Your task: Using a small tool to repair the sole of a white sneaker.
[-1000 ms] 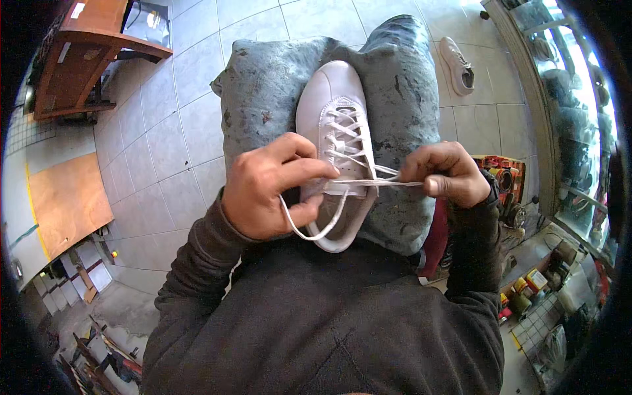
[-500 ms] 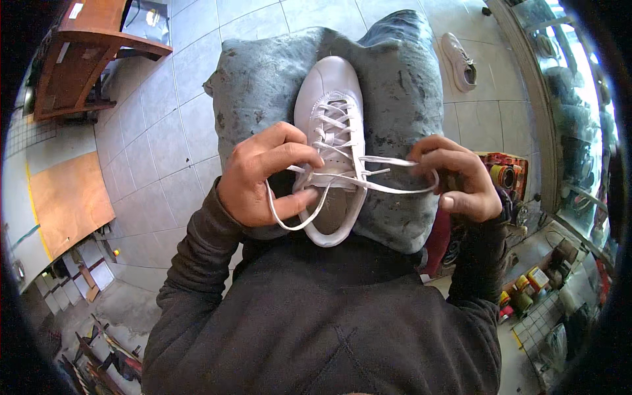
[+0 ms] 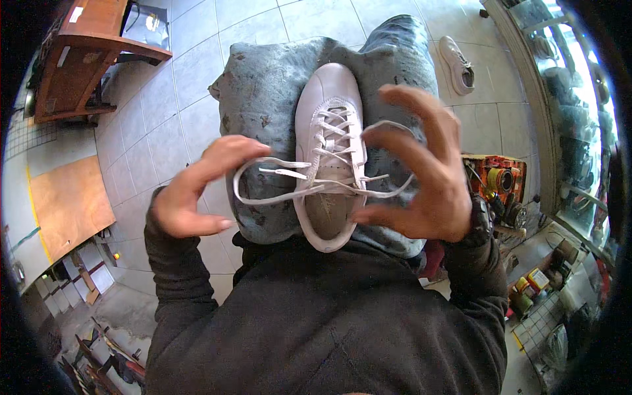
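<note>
A white lace-up shoe [image 3: 329, 89] lies toe-away on the grey-blue, stained cloth [image 3: 260, 85] over my lap. Its white shoelace [image 3: 266, 199] is threaded in crosses up the front, with a loose loop out to each side. My left hand [image 3: 184, 197] is open left of the shoe, thumb and fingers wide apart, its upper fingertips close to the left loop. On the other side my right hand [image 3: 434, 178] hovers open and slightly blurred over the right loop, partly hiding it. Its fingertips point at the shoe; whether they touch it I cannot tell.
A second white shoe [image 3: 455, 64] rests on the tiled floor at the far right. An orange machine-like object [image 3: 490, 178] stands beyond my right wrist. Brown wooden furniture [image 3: 76, 79] is at the far left, and a glass-fronted case [image 3: 563, 105] lines the right side.
Both hands have let go of the lace and opened. My left hand moved left, away from the shoe; my right hand came inward toward it. The left loop now lies farther out.
</note>
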### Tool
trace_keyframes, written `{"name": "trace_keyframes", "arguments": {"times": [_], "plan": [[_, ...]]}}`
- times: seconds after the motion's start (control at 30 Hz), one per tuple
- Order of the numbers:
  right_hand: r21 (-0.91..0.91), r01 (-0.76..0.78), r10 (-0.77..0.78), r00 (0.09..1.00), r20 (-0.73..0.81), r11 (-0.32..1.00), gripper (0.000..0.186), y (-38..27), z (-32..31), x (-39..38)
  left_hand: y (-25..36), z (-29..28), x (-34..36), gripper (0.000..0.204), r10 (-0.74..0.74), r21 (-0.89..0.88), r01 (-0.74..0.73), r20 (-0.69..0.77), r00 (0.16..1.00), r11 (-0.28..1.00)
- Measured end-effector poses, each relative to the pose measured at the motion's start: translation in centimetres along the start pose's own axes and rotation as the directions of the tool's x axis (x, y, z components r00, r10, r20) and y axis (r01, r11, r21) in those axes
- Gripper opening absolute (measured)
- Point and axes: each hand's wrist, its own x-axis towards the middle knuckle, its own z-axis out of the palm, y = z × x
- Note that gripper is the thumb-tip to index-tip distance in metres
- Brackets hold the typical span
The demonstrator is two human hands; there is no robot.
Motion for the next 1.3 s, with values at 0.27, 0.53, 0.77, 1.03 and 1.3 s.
{"name": "trace_keyframes", "arguments": {"times": [0.27,0.53,0.77,1.03,1.3], "plan": [[0.087,-0.027,-0.016,0.890,0.455,0.996,0.024,1.7,1.7,3.3,0.0,4.1,6.6,0.025,0.164,0.518,-0.141,0.002,0.986,0.843],[0.307,-0.220,0.051,0.878,0.476,0.926,0.016,3.9,1.9,2.8,0.0,3.7,8.4,0.019,0.013,0.406,-0.051,0.094,0.995,0.912],[0.500,-0.260,-0.022,0.871,0.490,0.826,0.022,4.9,0.8,3.0,-0.6,1.4,7.0,0.013,-0.021,0.216,0.011,0.043,0.999,0.976],[0.335,-0.069,-0.081,0.907,0.413,0.940,0.015,3.4,1.1,4.1,-0.3,2.0,8.7,0.019,0.175,0.453,-0.221,0.141,0.974,0.864],[0.409,-0.277,0.266,0.960,0.086,0.869,0.013,3.6,1.1,1.1,-1.2,1.5,7.1,0.017,-0.038,0.212,0.058,-0.095,0.995,0.975]]}}
